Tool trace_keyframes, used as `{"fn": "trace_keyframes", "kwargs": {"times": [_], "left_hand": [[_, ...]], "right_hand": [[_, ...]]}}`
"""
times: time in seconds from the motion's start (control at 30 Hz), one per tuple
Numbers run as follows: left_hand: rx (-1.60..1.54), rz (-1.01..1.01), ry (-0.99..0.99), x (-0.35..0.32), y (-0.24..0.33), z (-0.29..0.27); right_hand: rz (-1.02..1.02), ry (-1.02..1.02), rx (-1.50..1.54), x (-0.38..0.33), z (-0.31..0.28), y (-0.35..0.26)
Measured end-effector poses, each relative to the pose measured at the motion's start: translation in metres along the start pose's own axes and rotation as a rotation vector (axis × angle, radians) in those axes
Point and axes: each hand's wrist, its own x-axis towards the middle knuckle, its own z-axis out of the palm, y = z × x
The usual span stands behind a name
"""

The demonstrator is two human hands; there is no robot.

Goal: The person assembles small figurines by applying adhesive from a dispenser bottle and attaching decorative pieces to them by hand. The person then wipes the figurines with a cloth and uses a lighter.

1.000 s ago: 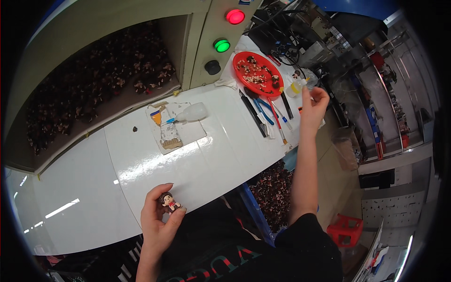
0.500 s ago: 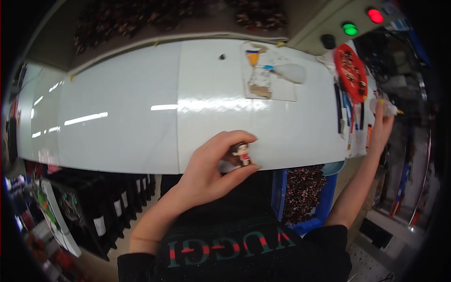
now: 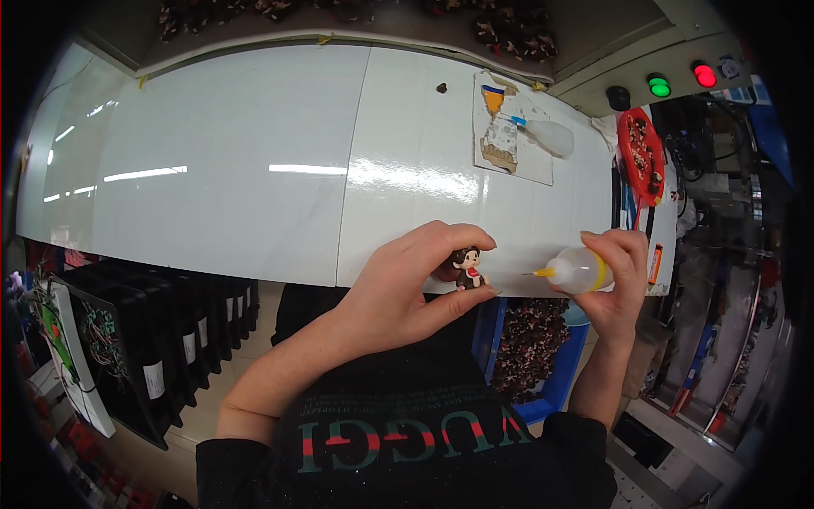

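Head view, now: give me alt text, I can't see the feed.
Left hand holds a small brown figurine; right hand holds a squeeze bottle, its yellow nozzle pointing toward the figurine without touching it. Beyond them on a white table, a blue-tipped bottle lies on a stained board.

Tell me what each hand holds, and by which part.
The left hand holds a small figurine by its head and lower end; the right hand holds a squeeze bottle around its body.

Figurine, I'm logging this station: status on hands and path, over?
Left hand holds figurine. Right hand grips bottle, nozzle toward figurine, not touching. Nothing seen between them.
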Motion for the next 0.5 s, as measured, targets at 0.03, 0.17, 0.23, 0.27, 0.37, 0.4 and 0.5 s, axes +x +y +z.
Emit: {"fn": "trace_keyframes", "kwargs": {"times": [0.03,0.17,0.23,0.27,0.37,0.4,0.5], "left_hand": [[-0.006,0.005,0.006,0.0,0.0,0.001],[-0.028,-0.014,-0.001,0.001,-0.002,0.002],[-0.038,-0.024,-0.009,0.001,-0.003,0.003],[-0.04,-0.024,-0.006,0.001,-0.003,0.004],[-0.047,-0.013,0.002,0.001,-0.004,0.006],[-0.046,-0.013,0.001,0.002,-0.005,0.006],[-0.053,-0.015,-0.001,0.003,-0.005,0.005]], "right_hand": [[-0.017,-0.024,-0.009,0.001,0.001,-0.001],[-0.021,-0.007,0.004,0.009,0.005,-0.008],[-0.039,-0.025,-0.033,0.011,0.005,-0.008],[-0.041,-0.028,-0.034,0.012,0.005,-0.008],[-0.064,-0.038,-0.068,0.013,0.003,-0.01],[-0.07,-0.037,-0.079,0.013,0.004,-0.01],[-0.088,-0.039,-0.099,0.015,0.003,-0.011]]}}
